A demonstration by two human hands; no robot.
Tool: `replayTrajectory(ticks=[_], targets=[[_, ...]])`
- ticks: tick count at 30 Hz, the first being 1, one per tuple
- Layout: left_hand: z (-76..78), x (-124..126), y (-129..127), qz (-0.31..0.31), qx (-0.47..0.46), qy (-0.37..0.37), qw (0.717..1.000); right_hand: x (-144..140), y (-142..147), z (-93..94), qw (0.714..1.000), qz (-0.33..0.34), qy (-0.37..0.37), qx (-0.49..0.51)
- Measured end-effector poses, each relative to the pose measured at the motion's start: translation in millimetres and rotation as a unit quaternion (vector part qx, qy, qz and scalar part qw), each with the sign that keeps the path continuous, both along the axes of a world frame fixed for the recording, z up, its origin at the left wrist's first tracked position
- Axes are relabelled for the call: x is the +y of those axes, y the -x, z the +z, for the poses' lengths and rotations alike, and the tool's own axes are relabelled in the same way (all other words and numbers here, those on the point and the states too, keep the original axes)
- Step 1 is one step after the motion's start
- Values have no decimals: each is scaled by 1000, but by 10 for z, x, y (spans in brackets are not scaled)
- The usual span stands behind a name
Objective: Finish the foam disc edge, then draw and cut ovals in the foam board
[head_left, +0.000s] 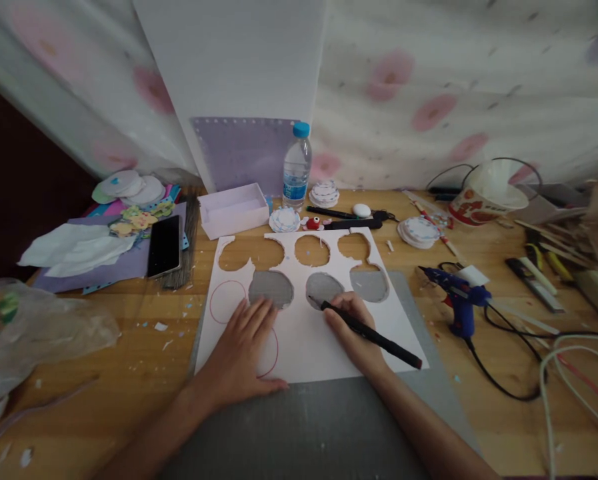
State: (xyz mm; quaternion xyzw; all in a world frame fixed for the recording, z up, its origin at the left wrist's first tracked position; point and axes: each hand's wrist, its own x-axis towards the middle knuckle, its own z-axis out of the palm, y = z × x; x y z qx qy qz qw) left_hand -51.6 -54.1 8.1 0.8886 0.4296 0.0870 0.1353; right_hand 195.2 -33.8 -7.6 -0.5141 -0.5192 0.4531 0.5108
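- Left hand (243, 350) lies flat, fingers spread, on the white sheet (309, 333), near its left edge
- Right hand (353, 333) grips a black pen (369, 335), tip at a cut hole's rim
- Bare grey mat (303, 427) lies below the sheet; glue gun (456, 297) sits well right

sheet (309, 343): white, flat on grey mat, six round holes cut (two red circles drawn)
pen (366, 331): black, tilted, tip on sheet

A water bottle (297, 165) stands near a white box (233, 209) on the wooden counter (129, 347). A black phone (164, 245) lies left; a blue glue gun (457, 293) lies right.
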Motion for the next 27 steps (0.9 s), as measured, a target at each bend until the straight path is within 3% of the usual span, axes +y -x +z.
replayTrajectory(ticks=[4,13,22,27], targets=[[-123,50,27,-5,12,17,1000,-1,18,46,1000,3,-21,-15],[-184,27,43,8,2,6,1000,-52,1,-7,995,-26,-31,-92],[-167,23,37,7,4,-1,1000,-58,-18,-63,986,-44,-78,-141],[-119,28,22,-25,17,5,1000,-62,-12,-52,984,-49,-84,-147]])
